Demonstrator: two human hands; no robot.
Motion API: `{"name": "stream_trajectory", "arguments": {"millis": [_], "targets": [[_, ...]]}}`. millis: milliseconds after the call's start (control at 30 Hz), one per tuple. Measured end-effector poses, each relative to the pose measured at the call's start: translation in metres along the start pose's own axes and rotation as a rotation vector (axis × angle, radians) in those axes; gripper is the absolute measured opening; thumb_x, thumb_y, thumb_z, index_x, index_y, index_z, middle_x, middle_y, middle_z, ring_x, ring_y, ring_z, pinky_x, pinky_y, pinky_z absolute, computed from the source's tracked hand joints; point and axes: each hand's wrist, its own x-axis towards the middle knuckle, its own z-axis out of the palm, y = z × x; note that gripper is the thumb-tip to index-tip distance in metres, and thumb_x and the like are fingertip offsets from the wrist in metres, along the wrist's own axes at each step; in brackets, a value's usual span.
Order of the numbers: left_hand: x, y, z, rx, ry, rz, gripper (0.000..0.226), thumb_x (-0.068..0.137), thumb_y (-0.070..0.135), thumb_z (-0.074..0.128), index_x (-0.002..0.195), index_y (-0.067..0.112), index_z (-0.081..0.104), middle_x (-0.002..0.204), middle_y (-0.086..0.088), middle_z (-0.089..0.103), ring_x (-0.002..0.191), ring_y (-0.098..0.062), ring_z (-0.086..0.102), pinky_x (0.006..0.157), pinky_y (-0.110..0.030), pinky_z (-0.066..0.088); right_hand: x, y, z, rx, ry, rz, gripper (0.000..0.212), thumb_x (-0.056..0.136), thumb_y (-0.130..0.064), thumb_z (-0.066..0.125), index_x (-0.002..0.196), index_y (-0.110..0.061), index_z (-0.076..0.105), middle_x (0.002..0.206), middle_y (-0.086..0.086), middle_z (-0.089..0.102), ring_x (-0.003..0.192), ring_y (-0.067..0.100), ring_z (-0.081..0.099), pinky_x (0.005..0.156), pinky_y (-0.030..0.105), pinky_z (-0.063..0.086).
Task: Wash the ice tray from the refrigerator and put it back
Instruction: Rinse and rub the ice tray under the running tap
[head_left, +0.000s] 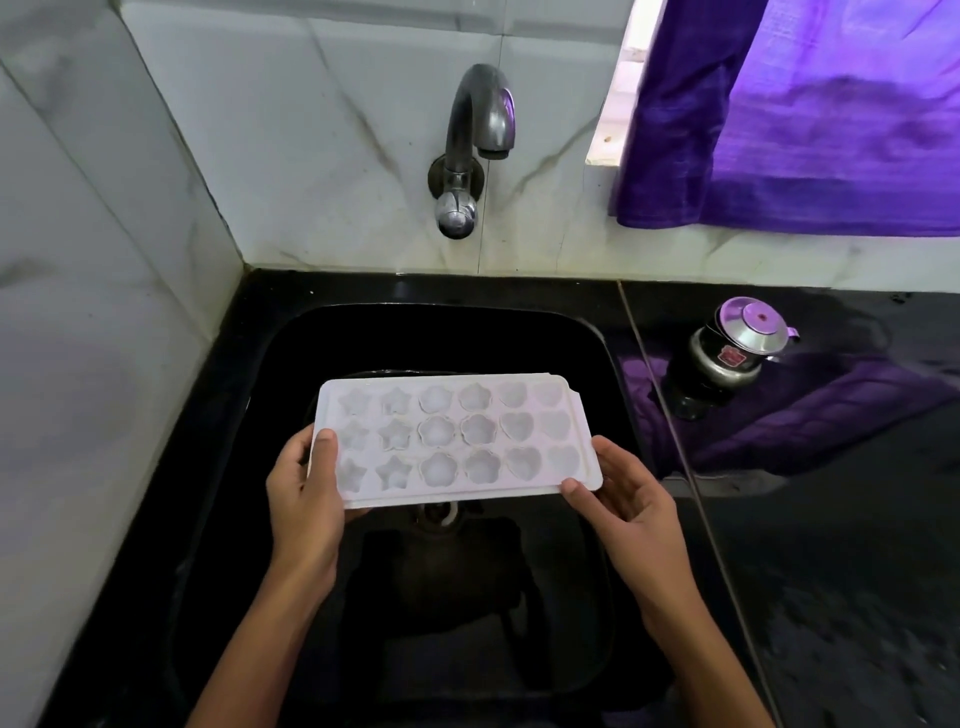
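The white ice tray (457, 439) hangs level over the black sink (291, 343), cavities up, likely so any spill falls into the basin under the dry tap (480, 124). The left hand (306, 483) pinches its short end, thumb on top; the right hand (623, 493) grips the opposite corner.

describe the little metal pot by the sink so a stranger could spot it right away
Start at the black sink and go right along the dark counter. The small metal pot stands there below the purple curtain, the counter's only shiny steel item.
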Motion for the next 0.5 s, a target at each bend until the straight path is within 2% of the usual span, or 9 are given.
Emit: {"name": "stream_trajectory", "arguments": {"millis": [100,200,333,400,500], "targets": [[0.02,0.002,0.006,0.014,0.05,0.005,0.018,0.098,0.025,0.045,0.108,0.018,0.058,0.097,0.001,0.066,0.088,-0.016,0.065,0.064,-0.029,0.05,0.029,-0.011,0.011,-0.134,0.056,-0.017,0.046,0.083,-0.021,0.069,0.127,-0.025,0.055,0.12,-0.017,0.059,0.109,-0.009,0.054,0.09,0.012,0.044],[0.038,0.002,0.012,0.024,0.104,0.0,0.027,0.098,0.025,0.046,0.119,0.011,0.056,0.093,0.005,0.062,0.081,-0.009,0.062,0.06,-0.022,0.046,0.07,-0.034,0.027,-0.222,0.13,-0.121,0.043,0.086,-0.025,0.066,0.127,-0.024,0.054,0.123,-0.016,0.056,0.113,-0.006,0.05,0.088,0.008,0.038],[0.055,0.003,0.019,0.015,0.155,-0.024,0.021,0.098,0.022,0.046,0.115,0.015,0.055,0.088,0.006,0.06,0.075,-0.007,0.059,0.044,-0.011,0.047,0.136,-0.075,0.063,-0.159,0.049,-0.176,0.043,0.09,-0.024,0.062,0.131,-0.016,0.051,0.124,-0.008,0.056,0.115,0.002,0.051,0.095,0.016,0.039],[0.061,0.002,0.02,0.014,0.168,-0.034,0.016,0.098,0.021,0.046,0.112,0.018,0.053,0.087,0.006,0.059,0.075,-0.008,0.059,0.041,-0.009,0.045,0.173,-0.093,0.085,-0.006,-0.064,-0.012,0.05,0.091,-0.031,0.06,0.135,-0.012,0.047,0.132,-0.001,0.053,0.121,0.011,0.05,0.097,0.021,0.039],[0.066,0.002,0.021,0.024,0.167,-0.046,0.016,0.098,0.022,0.047,0.11,0.017,0.055,0.087,0.004,0.061,0.074,-0.01,0.06,0.041,-0.01,0.046,0.223,-0.117,0.117,0.398,-0.269,0.4,0.068,0.089,-0.04,0.06,0.14,-0.002,0.035,0.139,0.018,0.043,0.13,0.032,0.043,0.109,0.039,0.034]]}}
